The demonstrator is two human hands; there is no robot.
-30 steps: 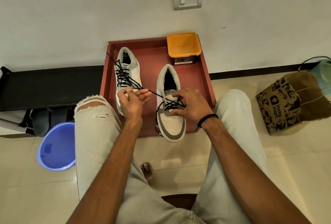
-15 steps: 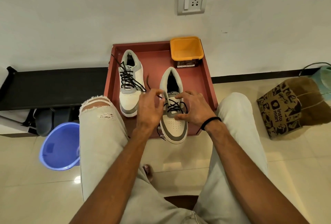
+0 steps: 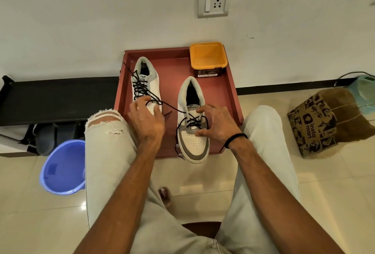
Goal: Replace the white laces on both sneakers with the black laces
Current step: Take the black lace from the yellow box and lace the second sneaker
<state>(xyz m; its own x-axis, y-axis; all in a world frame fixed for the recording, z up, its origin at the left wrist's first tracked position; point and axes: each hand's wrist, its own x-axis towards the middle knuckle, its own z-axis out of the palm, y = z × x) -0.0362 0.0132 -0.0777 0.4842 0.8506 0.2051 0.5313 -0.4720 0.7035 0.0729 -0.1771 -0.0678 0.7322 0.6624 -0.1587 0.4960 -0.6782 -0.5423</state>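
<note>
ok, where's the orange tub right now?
In the head view the orange tub sits in the far right corner of the red tray, against the wall below the wall socket, beyond the right sneaker.

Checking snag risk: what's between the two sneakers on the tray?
Head view: a taut black lace spans bare red tray from left sneaker to right sneaker.

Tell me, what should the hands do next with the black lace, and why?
Probably the left hand should poke the free end of the black lace through the next empty eyelet of the right sneaker: only its lower rows are laced, while the right hand steadies it.
</note>
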